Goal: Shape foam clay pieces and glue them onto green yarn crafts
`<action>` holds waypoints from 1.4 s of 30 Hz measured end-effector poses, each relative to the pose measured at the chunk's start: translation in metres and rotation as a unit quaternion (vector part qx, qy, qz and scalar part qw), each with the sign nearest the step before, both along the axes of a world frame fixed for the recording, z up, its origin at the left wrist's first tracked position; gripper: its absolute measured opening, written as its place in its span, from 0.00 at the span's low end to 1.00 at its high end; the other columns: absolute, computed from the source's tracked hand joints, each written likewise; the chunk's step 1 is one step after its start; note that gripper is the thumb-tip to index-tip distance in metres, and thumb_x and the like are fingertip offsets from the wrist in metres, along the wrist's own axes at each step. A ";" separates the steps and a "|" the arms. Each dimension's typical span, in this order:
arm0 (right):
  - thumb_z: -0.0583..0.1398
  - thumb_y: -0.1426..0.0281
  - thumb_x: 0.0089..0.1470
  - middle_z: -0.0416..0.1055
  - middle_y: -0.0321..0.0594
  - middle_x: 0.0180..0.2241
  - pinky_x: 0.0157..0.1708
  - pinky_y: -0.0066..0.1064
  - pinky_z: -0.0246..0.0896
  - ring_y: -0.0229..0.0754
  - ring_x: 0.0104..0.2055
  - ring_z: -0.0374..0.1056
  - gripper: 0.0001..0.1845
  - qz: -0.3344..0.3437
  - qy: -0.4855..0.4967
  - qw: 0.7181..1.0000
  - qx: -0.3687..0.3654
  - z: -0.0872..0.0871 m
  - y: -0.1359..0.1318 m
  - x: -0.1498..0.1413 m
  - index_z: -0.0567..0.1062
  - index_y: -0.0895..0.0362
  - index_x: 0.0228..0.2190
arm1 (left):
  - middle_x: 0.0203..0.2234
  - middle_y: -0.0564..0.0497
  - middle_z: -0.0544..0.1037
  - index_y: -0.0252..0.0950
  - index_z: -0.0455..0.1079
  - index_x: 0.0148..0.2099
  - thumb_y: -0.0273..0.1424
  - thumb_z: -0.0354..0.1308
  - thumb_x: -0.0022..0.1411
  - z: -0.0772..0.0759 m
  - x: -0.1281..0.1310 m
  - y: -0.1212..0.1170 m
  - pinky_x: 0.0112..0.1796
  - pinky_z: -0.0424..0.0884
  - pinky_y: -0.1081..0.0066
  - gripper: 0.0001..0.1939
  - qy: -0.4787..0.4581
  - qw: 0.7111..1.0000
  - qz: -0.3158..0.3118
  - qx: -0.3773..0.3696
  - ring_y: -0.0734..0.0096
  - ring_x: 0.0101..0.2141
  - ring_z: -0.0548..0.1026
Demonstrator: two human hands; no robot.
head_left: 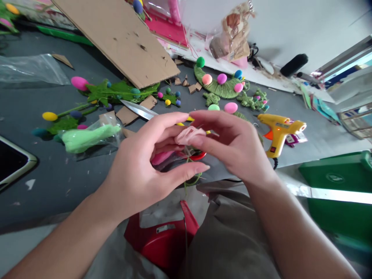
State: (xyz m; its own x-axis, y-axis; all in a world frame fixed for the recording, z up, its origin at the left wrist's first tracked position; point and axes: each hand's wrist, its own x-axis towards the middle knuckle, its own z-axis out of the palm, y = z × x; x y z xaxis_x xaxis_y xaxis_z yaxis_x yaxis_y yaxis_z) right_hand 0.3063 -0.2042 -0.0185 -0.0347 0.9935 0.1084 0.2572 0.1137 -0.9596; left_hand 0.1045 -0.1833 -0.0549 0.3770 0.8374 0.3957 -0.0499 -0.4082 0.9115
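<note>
R hand (pixel 235 145) w/ thumb on pale pink piece (pixel 186 134), L hand (pixel 139 168) alongside

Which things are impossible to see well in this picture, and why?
In the head view:
Pale pink crumpled piece: partly covered by the right hand.
Silver pointed blade: rear end hidden behind the left hand.
Black flat device with pale rim: left edge cuts it.
White emblem on green plastic bin: too small.

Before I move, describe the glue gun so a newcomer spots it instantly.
On the gray table, look right of the right hand. There lies the yellow hot glue gun, its orange trigger and black cord setting it apart from the green yarn crescent.
</note>
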 end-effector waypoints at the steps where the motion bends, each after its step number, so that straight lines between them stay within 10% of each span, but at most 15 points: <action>1: 0.75 0.59 0.54 0.84 0.40 0.47 0.48 0.38 0.81 0.45 0.46 0.81 0.23 0.018 -0.001 1.000 -0.011 -0.001 -0.001 -0.002 0.83 0.50 0.50 | 0.53 0.50 0.86 0.42 0.72 0.64 0.30 0.81 0.52 0.000 0.000 0.000 0.49 0.85 0.74 0.39 -0.003 1.000 -0.005 -0.004 0.62 0.49 0.86; 8: 0.73 0.68 0.57 0.84 0.37 0.43 0.43 0.31 0.78 0.41 0.43 0.79 0.14 0.047 -0.079 0.994 0.054 -0.007 -0.005 -0.006 0.86 0.52 0.46 | 0.43 0.56 0.88 0.44 0.77 0.58 0.28 0.72 0.64 0.002 -0.005 -0.001 0.38 0.86 0.78 0.21 0.077 0.990 0.094 0.073 0.71 0.36 0.87; 22: 0.72 0.60 0.59 0.84 0.36 0.38 0.38 0.34 0.77 0.41 0.39 0.79 0.08 -0.123 -0.070 0.981 0.130 0.000 0.005 0.007 0.87 0.49 0.38 | 0.44 0.54 0.88 0.42 0.79 0.57 0.31 0.64 0.73 0.005 -0.003 -0.003 0.40 0.85 0.81 0.12 0.031 0.995 0.098 0.009 0.71 0.40 0.88; 28: 0.74 0.64 0.58 0.83 0.38 0.47 0.48 0.34 0.77 0.42 0.49 0.78 0.16 0.018 -0.061 0.993 0.095 -0.005 -0.003 -0.012 0.85 0.49 0.48 | 0.49 0.50 0.87 0.43 0.73 0.64 0.31 0.78 0.57 -0.001 -0.002 -0.001 0.44 0.87 0.73 0.34 0.005 0.999 0.041 -0.001 0.62 0.44 0.87; 36: 0.71 0.56 0.59 0.84 0.36 0.33 0.37 0.34 0.77 0.42 0.34 0.78 0.11 -0.089 -0.096 0.986 0.104 -0.003 0.002 -0.008 0.86 0.50 0.34 | 0.36 0.61 0.88 0.48 0.76 0.56 0.29 0.74 0.62 -0.002 -0.003 -0.001 0.35 0.85 0.79 0.21 0.091 0.989 0.109 0.048 0.72 0.31 0.86; 42: 0.70 0.53 0.60 0.84 0.39 0.43 0.42 0.36 0.79 0.45 0.43 0.80 0.17 -0.091 -0.080 0.987 0.103 -0.002 0.003 -0.001 0.84 0.48 0.45 | 0.50 0.54 0.87 0.46 0.73 0.63 0.33 0.79 0.55 0.001 0.000 -0.004 0.47 0.87 0.68 0.34 0.011 0.999 0.046 -0.020 0.60 0.45 0.88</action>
State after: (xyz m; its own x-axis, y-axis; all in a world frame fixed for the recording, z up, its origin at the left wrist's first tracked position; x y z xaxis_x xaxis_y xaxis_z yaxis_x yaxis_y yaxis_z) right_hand 0.3056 -0.2008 -0.0203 0.1089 0.9425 0.3160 0.4383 0.2398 -0.8663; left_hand 0.1049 -0.1874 -0.0535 0.3049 0.8843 0.3536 0.0062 -0.3731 0.9278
